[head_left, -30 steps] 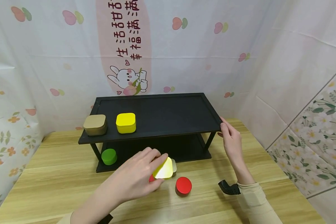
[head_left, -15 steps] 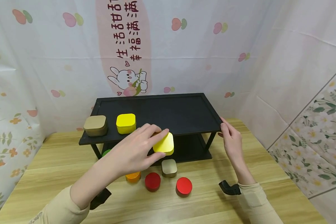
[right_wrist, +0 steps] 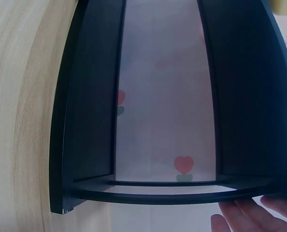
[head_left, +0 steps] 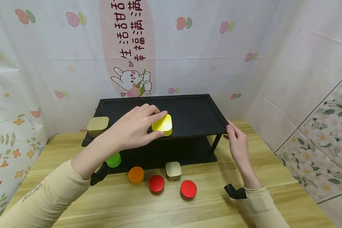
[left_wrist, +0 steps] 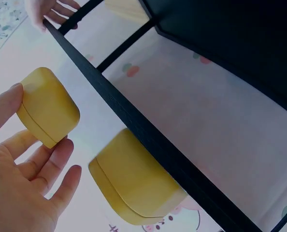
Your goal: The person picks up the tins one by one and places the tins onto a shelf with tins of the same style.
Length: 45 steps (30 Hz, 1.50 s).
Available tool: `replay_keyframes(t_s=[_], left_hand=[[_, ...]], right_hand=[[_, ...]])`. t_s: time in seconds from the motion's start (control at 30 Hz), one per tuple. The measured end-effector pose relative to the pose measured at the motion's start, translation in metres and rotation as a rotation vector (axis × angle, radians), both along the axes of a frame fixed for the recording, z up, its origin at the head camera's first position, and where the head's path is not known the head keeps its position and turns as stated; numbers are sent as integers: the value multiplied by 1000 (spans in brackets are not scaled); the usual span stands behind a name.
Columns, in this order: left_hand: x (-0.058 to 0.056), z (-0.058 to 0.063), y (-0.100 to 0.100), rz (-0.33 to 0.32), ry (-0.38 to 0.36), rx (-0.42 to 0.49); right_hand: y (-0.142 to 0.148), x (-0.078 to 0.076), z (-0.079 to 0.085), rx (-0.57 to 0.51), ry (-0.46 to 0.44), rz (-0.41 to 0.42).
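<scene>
My left hand (head_left: 135,128) pinches a yellow rounded-square box (head_left: 163,124) between thumb and fingers, over the front part of the top shelf of a black two-tier rack (head_left: 188,110). In the left wrist view a gap shows between this box and the shelf edge. A second yellow box (left_wrist: 134,179) sits on that shelf beside it; the left hand hides it in the head view. At the rack's right front corner my right hand (head_left: 237,142) grips the top shelf's edge. A gold-brown box (head_left: 98,124) stands at the top shelf's left end.
A green round box (head_left: 114,160) is at the lower shelf's left end, partly hidden by the left arm. On the wooden table (head_left: 125,209), before the rack, stand an orange round box (head_left: 136,175), two red round ones (head_left: 188,188) and a beige square one (head_left: 173,170).
My left hand has lifted the yellow box from the table in front of the rack, up and forward over the top shelf. The right hand has stayed on the shelf corner.
</scene>
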<state>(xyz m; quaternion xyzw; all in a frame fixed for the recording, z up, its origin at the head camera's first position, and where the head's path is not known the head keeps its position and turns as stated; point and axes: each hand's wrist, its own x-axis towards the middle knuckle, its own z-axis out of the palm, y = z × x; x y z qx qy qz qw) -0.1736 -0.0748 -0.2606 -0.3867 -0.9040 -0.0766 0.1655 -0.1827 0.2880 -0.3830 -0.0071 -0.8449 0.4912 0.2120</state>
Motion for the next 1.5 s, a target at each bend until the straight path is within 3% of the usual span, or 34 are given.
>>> replay_keyframes(t_s=[0.7, 1.13, 1.5], left_hand=[[-25, 3, -2, 53, -108, -64], [-29, -1, -2, 86, -173, -126], [-32, -3, 0, 93, -173, -154]], right_hand=[[1, -1, 3, -7, 22, 18], [-1, -1, 1, -32, 22, 42], [-1, 0, 2, -41, 7, 35]])
